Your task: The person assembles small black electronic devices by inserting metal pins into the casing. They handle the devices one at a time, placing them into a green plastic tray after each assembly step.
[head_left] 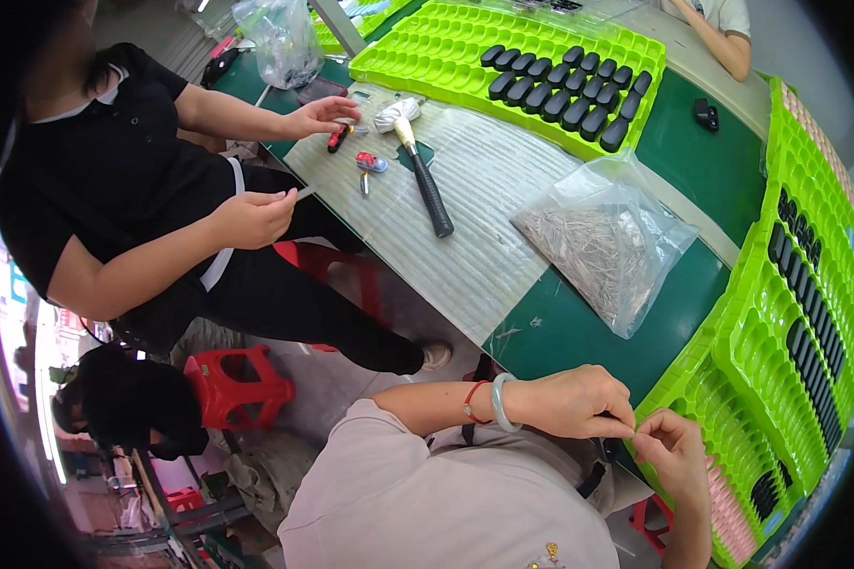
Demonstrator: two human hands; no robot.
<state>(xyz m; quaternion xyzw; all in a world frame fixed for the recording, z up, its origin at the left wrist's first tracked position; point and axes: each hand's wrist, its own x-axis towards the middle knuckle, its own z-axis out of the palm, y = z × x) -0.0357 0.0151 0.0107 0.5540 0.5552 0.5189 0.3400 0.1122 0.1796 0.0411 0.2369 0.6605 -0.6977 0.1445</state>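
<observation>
Over the table's near edge, my left hand (pixel 574 402), wearing a pale green bangle (pixel 503 402) and a red cord bracelet (pixel 473 404), pinches thumb against fingers. My right hand (pixel 676 455) meets it fingertip to fingertip, also in a pinch. Whatever lies between the fingertips is too small to make out. Beyond my hands, a clear plastic bag (pixel 609 245) full of thin pin-like pieces rests on the green table (pixel 579 332). To the right stand bright green moulded trays (pixel 745 351), close beside my right hand, with rows of black oval pieces in some hollows.
A co-worker in black (pixel 123 190) stands at the left, hands over the table. On a pale ribbed mat (pixel 484 275) lie a black-handled hammer (pixel 430 190) and small red tools (pixel 340 138). Another green tray (pixel 427 57) is behind. Red stools (pixel 232 384) stand on the floor.
</observation>
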